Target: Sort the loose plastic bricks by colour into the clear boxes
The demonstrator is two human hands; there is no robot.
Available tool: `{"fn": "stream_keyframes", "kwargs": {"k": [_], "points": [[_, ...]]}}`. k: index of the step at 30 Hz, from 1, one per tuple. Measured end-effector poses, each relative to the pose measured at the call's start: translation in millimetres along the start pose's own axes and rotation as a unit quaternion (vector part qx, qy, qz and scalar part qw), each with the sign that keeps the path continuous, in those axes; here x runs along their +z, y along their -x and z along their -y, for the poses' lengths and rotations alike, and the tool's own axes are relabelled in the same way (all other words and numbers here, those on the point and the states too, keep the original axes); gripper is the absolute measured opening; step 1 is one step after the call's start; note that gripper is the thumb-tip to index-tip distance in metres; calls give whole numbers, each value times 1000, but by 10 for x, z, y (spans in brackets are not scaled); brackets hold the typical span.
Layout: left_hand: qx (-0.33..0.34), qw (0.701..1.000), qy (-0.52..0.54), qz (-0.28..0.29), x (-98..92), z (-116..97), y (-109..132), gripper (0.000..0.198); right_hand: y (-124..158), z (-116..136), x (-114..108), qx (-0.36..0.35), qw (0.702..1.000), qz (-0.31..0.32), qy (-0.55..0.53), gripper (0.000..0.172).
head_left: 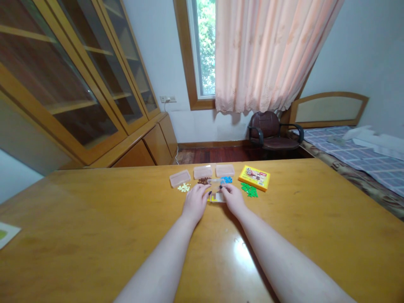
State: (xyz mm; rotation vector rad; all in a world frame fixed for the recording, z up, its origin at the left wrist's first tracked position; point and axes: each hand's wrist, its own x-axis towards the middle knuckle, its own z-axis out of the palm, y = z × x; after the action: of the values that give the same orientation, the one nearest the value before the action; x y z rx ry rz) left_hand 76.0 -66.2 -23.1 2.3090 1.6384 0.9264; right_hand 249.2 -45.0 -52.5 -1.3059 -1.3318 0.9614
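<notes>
Both my hands grip a small clear plastic box just above the table. My left hand is closed on its left side and my right hand on its right side. Some yellow pieces and a white patch show at the box's near edge; whether they lie inside or under it I cannot tell. Around the hands lie piles of small pieces: pale yellow ones, brown ones, blue ones and green ones.
Three clear plastic trays stand along the far side of the wooden table. A yellow printed box lies to their right. A white card sits at the left edge. Beyond the table are an armchair and a bed.
</notes>
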Motion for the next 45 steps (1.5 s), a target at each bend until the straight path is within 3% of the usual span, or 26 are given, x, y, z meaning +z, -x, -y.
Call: {"fn": "stream_keyframes", "kwargs": {"k": [4,11,21,30,34,38,41,45], "points": [[-19,998,-43,49,44,51,-29,28,-38,33,-80,21,995,-90,30,29],[12,989,-90,115,73,106,-9,30,-47,45,-94,30,995,-91,20,30],[-35,984,-148,91,12,185,-34,12,-54,36,-107,42,995,-81,39,30],[-40,977,-175,115,16,140,-58,10,-64,0,-94,34,996,-77,38,31],[-49,990,-127,49,-11,123,-55,9,-55,-21,-62,21,997,-70,35,32],[-2,998,-42,-38,-12,57,-25,12,-16,-39,14,10,1000,-15,21,30],[30,999,-17,-12,26,35,-14,15,1,-29,39,6,1000,14,7,29],[15,998,0,54,37,85,-29,20,-26,3,-14,16,999,-35,-1,29]]}}
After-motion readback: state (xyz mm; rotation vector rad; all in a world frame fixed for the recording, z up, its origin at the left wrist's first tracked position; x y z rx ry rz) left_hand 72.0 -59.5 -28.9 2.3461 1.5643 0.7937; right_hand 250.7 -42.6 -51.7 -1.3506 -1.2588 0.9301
